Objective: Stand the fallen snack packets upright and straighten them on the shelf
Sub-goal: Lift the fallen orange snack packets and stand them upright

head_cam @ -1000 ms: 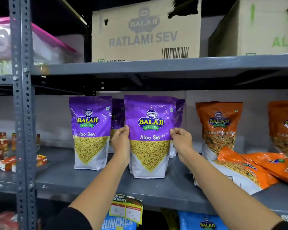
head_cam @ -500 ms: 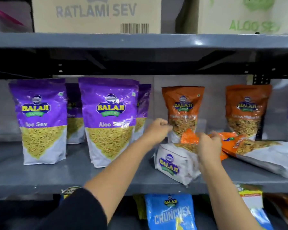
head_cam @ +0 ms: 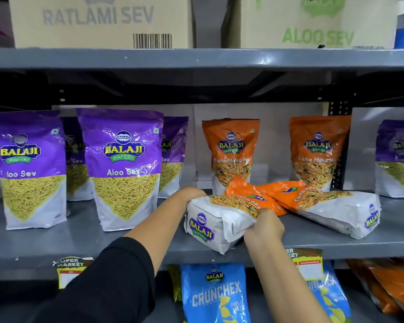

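Observation:
A fallen orange Tikha Mitha Mix packet (head_cam: 222, 220) lies on the grey shelf (head_cam: 149, 241) with its white base toward me. My left hand (head_cam: 191, 197) grips its left side, partly hidden behind it. My right hand (head_cam: 264, 227) clasps its right edge near the base. A second fallen orange packet (head_cam: 331, 208) lies to the right, its top overlapping the first. Two upright orange packets (head_cam: 230, 152) (head_cam: 318, 150) stand behind. Upright purple Aloo Sev packets (head_cam: 123, 169) (head_cam: 29, 169) stand at the left.
Another purple packet (head_cam: 399, 159) stands at the far right. Cardboard boxes (head_cam: 100, 19) (head_cam: 313, 22) sit on the shelf above. Below hang blue Crunchex packets (head_cam: 215, 294) and price tags (head_cam: 307, 264); orange packets (head_cam: 392, 285) lie at lower right.
Both hands left the upright purple Aloo Sev packet and moved right to the fallen orange packet, now gripping it on both sides. The view shifted right.

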Available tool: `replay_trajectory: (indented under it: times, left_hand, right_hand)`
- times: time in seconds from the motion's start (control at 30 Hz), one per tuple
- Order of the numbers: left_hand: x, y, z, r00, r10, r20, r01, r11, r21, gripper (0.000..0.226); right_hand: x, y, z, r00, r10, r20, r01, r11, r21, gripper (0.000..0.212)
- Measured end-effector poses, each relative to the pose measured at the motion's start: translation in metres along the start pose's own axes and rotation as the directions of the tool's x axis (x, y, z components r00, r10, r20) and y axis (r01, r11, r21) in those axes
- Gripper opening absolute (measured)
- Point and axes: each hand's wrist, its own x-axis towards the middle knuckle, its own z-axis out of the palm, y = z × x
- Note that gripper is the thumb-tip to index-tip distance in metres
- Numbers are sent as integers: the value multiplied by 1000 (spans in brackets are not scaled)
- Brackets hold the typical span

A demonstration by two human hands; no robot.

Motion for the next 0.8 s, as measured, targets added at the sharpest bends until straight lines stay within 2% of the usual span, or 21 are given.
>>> replay_trajectory:
  times: [0.03,0.07,0.1,0.13,0.17,0.23,0.3,0.37,0.47,0.57,0.67,0.73,0.8]
  left_hand:
    - [-5,1,-1,999,-10,-49,8,999,-48,40]
    - [-8,0,-1,994,-24,-110,12,994,-106,42]
    - [-10,-1,-2,984,-43,-173,11,983,-181,42]
    - [-11,-2,-3,972,-65,-228,-3,959,-283,38]
    - [-14,-2,-3,952,-85,-294,-46,911,-411,31]
    - [-24,-2,-6,901,-148,-408,-151,774,-615,22]
    - [-37,-1,-10,853,-187,-488,-260,658,-707,22]
    - [-49,-2,-13,786,-203,-584,-384,580,-718,23]
    - [-59,-7,-14,692,-233,-683,-534,471,-702,23]
    - [-64,-9,-11,636,-288,-716,-627,348,-697,16]
    - [-67,-10,-3,632,-333,-700,-657,250,-711,18]
    - [-64,-12,7,642,-348,-683,-642,244,-727,19]
    - [-60,-12,17,665,-357,-656,-633,197,-749,18]
  right_hand:
    - [-2,-2,0,996,73,56,-76,995,69,27]
    - [-6,-6,2,987,144,66,-148,987,60,25]
    - [-7,-8,3,987,142,75,-145,989,26,19]
    - [-8,-10,4,979,193,69,-198,977,82,13]
    - [1,-6,2,975,212,73,-220,967,131,10]
    - [4,-6,1,974,210,87,-220,968,122,19]
    - [1,-8,7,964,217,155,-232,969,86,24]
    - [2,-11,13,938,217,271,-249,964,89,16]
    - [-1,-25,26,884,229,407,-279,958,69,32]
    - [-4,-42,41,875,188,446,-215,976,10,39]
    - [-3,-51,47,875,126,468,-118,992,-47,44]
    - [-1,-56,45,878,82,472,-49,995,-82,39]
    - [0,-61,45,890,49,454,4,993,-116,34]
